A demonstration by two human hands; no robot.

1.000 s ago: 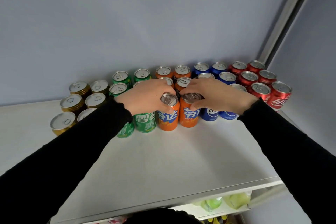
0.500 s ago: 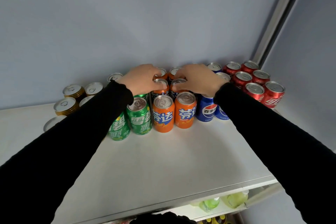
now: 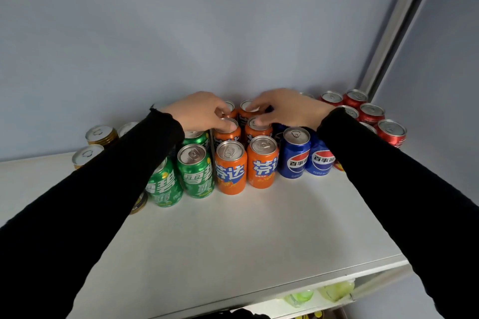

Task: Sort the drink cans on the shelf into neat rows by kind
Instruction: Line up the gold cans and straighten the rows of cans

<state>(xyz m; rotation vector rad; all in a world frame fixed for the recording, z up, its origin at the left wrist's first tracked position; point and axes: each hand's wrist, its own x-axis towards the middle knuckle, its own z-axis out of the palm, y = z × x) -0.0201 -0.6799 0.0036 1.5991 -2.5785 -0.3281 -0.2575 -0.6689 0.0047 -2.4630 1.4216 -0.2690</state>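
A plain pale blue-grey wall (image 3: 181,33) was seen behind a white shelf (image 3: 233,235). At the right, a grey metal upright (image 3: 396,23) was set against a side wall (image 3: 445,65). Below the shelf's front edge, yellow-green bottles (image 3: 334,291) were dimly made out on a lower level.

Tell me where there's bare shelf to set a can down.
The shelf is bare from the front cans to its front edge. At the back it is crowded: green cans, orange cans, blue cans, both hands on the orange rows.
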